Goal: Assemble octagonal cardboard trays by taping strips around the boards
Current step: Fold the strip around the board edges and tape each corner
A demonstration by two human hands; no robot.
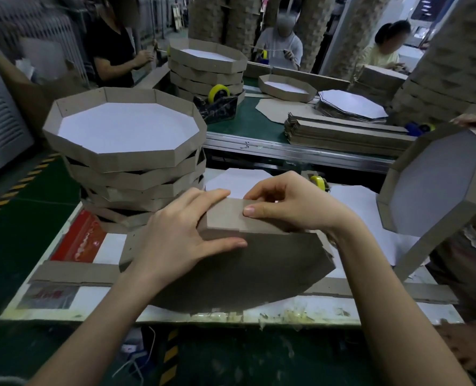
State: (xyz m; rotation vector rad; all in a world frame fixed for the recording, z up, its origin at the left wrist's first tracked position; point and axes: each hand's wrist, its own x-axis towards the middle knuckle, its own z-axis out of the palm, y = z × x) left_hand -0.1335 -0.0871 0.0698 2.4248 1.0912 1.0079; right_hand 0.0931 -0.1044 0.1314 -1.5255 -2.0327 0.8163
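Cardboard strip (225, 217) is pinched at its top edge by the right hand (289, 203). The left hand (181, 232) presses with straight fingers just beside this grip. The right fingertips are hidden behind it.

The workbench (111, 246) is lit evenly by soft, fairly dim indoor light, seemingly from overhead. The white base of the top tray (125, 129) is rendered brightest. Soft shadows are cast by the left hand (175, 235) and right hand (292, 204) onto the strip (225, 218) and board (245, 274). Straight lines are bent strongly towards the edges. The far distance is smeared, and the green floor (231, 358) below is left dark.
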